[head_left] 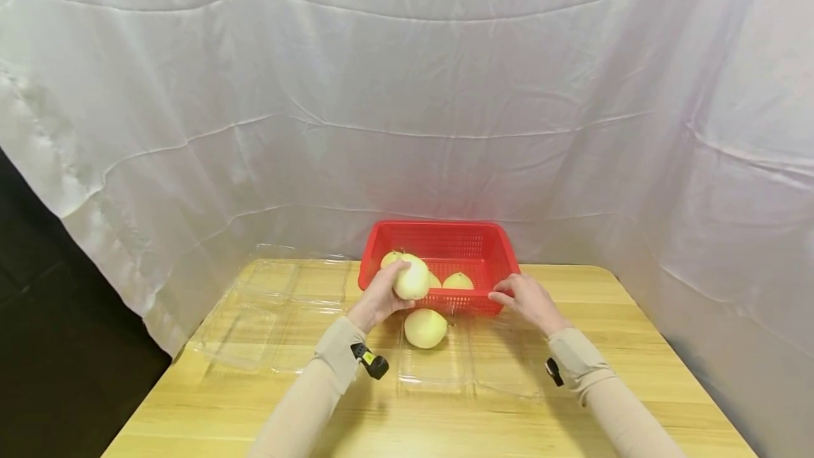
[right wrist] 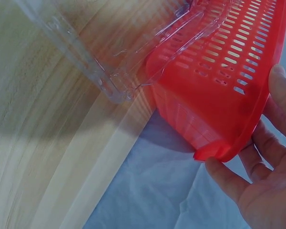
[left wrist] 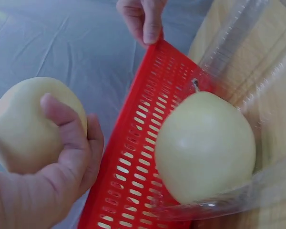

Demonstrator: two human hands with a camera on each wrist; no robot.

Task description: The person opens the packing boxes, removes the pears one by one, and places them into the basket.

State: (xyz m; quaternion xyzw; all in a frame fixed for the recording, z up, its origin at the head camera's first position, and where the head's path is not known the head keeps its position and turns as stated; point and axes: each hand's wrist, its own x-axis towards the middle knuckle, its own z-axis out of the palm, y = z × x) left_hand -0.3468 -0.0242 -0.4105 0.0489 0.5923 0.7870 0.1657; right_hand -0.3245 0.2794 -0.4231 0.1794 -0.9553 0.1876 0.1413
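My left hand (head_left: 375, 302) grips a pale yellow pear (head_left: 415, 278) above the front rim of a red plastic basket (head_left: 496, 232), its thumb bent over the fruit in the left wrist view. Several more pears lie inside the basket, such as one pear (head_left: 458, 281) near the front wall. My right hand (head_left: 533, 302) pinches the basket's front right corner; the right wrist view shows its thumb (right wrist: 282, 86) on the rim. Just in front of the basket, another pear (left wrist: 205, 148), stem outward, sits in a clear plastic container (head_left: 435, 373).
More clear plastic containers (head_left: 244, 345) stand open on the left of the wooden table (head_left: 636, 373). Behind the basket hangs a pale grey curtain (head_left: 407, 90), which also runs along both sides. A dark area (head_left: 63, 345) lies beyond the left edge.
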